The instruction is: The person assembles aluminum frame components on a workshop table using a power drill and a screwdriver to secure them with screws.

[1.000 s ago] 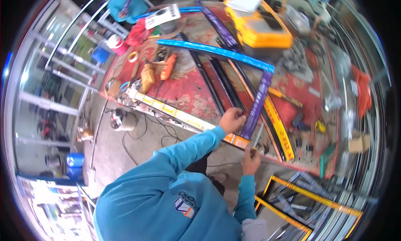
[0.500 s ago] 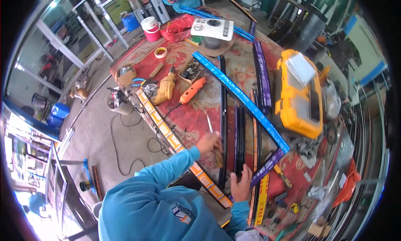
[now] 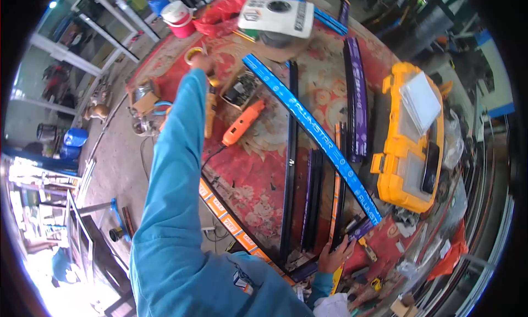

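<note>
My left hand [image 3: 203, 63] is stretched far across the table, beside a roll of tape [image 3: 193, 54]. Its fingers are closed and blurred, with a thin pale tip sticking up from them; I cannot tell what it is. Below that wrist is a yellow drill [image 3: 210, 111], partly hidden by my sleeve. My right hand [image 3: 335, 255] is low at the right, its fingers around the near end of a short purple-wrapped aluminium profile [image 3: 360, 229]. That profile meets a long blue-wrapped profile [image 3: 313, 127] at a corner.
An orange power tool [image 3: 243, 123] lies beside a box of small hardware [image 3: 241, 89]. Dark profiles [image 3: 290, 168] run lengthwise down the table. An orange-and-white-wrapped profile [image 3: 228, 223] lies along the near edge. A yellow toolbox [image 3: 393, 152] stands right, a white-topped object [image 3: 278, 17] at the back.
My left hand has moved forward and left from the table's middle to the tape roll. My right hand has gone from spread fingers to closing around the purple profile. The view has shifted.
</note>
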The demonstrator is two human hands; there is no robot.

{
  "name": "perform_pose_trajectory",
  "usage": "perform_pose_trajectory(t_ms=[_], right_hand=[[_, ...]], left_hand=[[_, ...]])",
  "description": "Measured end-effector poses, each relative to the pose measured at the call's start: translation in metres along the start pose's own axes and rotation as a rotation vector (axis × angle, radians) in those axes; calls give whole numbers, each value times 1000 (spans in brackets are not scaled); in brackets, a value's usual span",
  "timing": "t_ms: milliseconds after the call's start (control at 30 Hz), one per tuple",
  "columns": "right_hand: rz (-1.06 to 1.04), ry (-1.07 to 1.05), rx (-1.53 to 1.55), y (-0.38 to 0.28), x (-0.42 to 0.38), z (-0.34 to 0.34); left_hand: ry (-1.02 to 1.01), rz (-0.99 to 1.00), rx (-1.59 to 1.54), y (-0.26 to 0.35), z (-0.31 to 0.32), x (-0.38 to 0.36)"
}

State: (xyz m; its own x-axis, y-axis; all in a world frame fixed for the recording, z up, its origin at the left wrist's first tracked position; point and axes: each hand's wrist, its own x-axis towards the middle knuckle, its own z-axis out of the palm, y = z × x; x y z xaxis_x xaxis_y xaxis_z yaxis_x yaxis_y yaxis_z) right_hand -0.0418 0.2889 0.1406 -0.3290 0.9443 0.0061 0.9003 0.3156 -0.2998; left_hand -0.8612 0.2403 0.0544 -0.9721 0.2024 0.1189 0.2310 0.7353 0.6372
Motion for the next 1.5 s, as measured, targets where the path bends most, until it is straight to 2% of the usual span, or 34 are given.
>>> perform_pose_trajectory(t_ms=[67,100,167,233,333,400,433,467,533,600,667,733,800,900,1000,1067,1133,1200,1267,1333,1367,1400,1433,1467,1500], right_hand=[[-50,-43,44,6,1,0],[-60,-37,51,9,1,0],[-55,-64,17,11,4,-7],[-78,-46,5,7,15,-7],[-69,-17,174,-22,49,-17],[-211,-35,246,-38,86,-14],[-287,-59,271,-51,108,-13],[-338,-56,263,-67,129,-9],[-485,-47,235,-97,171,8],[-593,-44,145,-114,213,42],[-609,-150,-11,-132,240,63],[-569,-192,-122,-154,246,63],[-523,-271,-172,-159,248,64],[-537,-213,-234,-152,241,51],[-543,-111,-246,-142,224,7],[-570,-10,-176,-137,200,-43],[-606,64,-131,-121,177,-87],[-577,182,-151,-110,132,-144],[-546,216,-45,-89,87,-196],[-413,253,-14,-74,25,-247],[-404,256,-11,-61,0,-262],[-479,356,79,-48,-22,-275],[-552,452,165,-34,-45,-284],[-544,449,161,-22,-68,-291],[-491,395,299,-10,-90,-297]], left_hand=[[54,82,145,32,-26,25],[58,235,160,22,-23,50],[43,382,165,27,-22,51],[80,175,-207,77,-52,-13],[168,303,-195,59,-56,-84],[212,365,-154,40,-86,-168],[259,356,-14,40,-111,-213],[317,199,48,2,-116,-246],[268,-238,253,-35,-134,-316],[-6,-564,255,-87,-131,-366],[39,-338,308,-100,-124,-405],[-69,-451,-61,-60,-150,-407],[-113,-558,12,-42,-160,-402],[-68,-481,52,-32,-172,-399],[109,-269,4,-17,-200,-407],[189,-148,-137,-8,-229,-412],[156,-41,-307,7,-274,-418],[164,161,-449,53,-335,-446],[255,221,-443,90,-388,-478],[276,318,-642,142,-427,-522],[252,443,-647,147,-446,-527],[231,566,-652,148,-467,-530],[278,466,-583,155,-487,-535],[321,363,-513,162,-503,-539],[291,428,-553,171,-513,-548]])
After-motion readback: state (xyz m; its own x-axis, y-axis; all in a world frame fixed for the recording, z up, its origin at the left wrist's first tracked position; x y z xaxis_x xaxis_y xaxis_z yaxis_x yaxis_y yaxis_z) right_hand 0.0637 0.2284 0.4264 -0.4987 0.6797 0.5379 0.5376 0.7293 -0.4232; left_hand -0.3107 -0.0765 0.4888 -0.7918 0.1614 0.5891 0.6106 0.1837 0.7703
